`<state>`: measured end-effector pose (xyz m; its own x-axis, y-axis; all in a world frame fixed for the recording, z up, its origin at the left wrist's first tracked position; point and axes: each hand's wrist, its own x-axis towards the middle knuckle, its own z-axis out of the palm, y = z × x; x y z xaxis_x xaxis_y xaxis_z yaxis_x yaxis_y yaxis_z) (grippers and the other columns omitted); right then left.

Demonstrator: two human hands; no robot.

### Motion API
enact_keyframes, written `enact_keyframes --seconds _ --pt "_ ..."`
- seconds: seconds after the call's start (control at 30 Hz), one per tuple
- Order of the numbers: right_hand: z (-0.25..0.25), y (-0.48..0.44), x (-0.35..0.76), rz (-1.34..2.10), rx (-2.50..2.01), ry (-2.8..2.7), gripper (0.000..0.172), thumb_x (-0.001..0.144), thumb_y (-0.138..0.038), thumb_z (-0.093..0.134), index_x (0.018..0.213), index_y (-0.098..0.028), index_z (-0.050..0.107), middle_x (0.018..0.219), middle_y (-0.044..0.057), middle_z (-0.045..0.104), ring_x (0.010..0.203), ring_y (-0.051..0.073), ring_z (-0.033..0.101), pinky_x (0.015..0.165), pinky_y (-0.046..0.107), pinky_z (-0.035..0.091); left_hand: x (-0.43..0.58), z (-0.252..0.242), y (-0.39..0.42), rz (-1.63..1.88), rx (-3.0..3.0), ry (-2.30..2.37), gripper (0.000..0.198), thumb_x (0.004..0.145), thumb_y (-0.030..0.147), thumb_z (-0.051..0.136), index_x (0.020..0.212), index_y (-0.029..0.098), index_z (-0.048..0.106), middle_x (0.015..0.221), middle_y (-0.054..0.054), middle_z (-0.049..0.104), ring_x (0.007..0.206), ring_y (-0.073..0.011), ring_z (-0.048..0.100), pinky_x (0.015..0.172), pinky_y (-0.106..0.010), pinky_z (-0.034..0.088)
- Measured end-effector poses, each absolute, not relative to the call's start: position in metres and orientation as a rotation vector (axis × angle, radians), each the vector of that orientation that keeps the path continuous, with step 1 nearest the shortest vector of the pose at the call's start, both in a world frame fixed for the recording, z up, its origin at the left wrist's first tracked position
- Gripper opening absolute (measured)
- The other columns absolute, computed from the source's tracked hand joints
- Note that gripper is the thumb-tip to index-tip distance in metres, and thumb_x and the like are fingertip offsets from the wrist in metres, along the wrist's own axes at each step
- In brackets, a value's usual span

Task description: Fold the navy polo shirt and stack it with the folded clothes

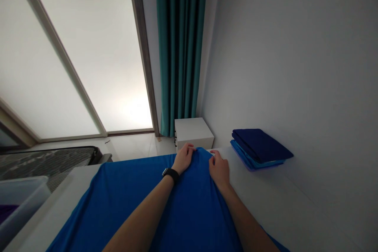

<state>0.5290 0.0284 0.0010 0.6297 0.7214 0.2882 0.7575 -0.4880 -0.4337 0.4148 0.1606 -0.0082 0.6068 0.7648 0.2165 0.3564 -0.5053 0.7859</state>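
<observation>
A large blue cloth (pixel 132 189) lies spread over the white table, with soft wrinkles and its far edge close to the table's far side. My left hand (pixel 184 158), with a dark watch (pixel 171 175) on its wrist, has its fingers closed on the cloth's far edge. Just to the right, my right hand (pixel 219 167) pinches the same cloth near its far right corner. Between the hands the fabric rises slightly. The cloth's near end runs out of the frame, partly under my forearms.
Folded dark and lighter blue cloths (pixel 261 145) are stacked on the table (pixel 283 204) by the right wall. Beyond the table stands a white cabinet (pixel 193 128) below a green curtain (pixel 181 47). At left are a clear plastic bin (pixel 35 201) holding purple fabric and a patterned mattress (pixel 59 163).
</observation>
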Motion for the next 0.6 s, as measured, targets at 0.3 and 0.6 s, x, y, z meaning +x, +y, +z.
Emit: enact_keyframes --seconds 0.3,0.6 --pt "0.002 0.023 0.550 0.034 -2.566 -1.234 0.034 0.094 -0.019 0.040 0.125 -0.020 0.055 0.098 0.009 0.074 0.091 0.022 0.068 0.078 0.031 0.037 0.416 0.000 0.143 0.560 2.599 1.011 0.018 0.095 0.024 0.044 0.098 0.021 0.061 0.107 -0.010 0.067 0.109 -0.0260 0.055 0.099 -0.042 0.034" --pt "0.009 0.018 0.547 -0.001 -2.621 -1.309 0.039 0.097 -0.018 0.032 0.129 -0.023 0.052 0.100 0.009 0.073 0.093 0.022 0.068 0.077 0.031 0.038 0.418 0.007 0.154 0.610 2.727 1.183 0.024 0.099 0.020 0.033 0.101 0.018 0.057 0.109 -0.011 0.061 0.105 -0.0254 0.053 0.092 -0.040 0.035"
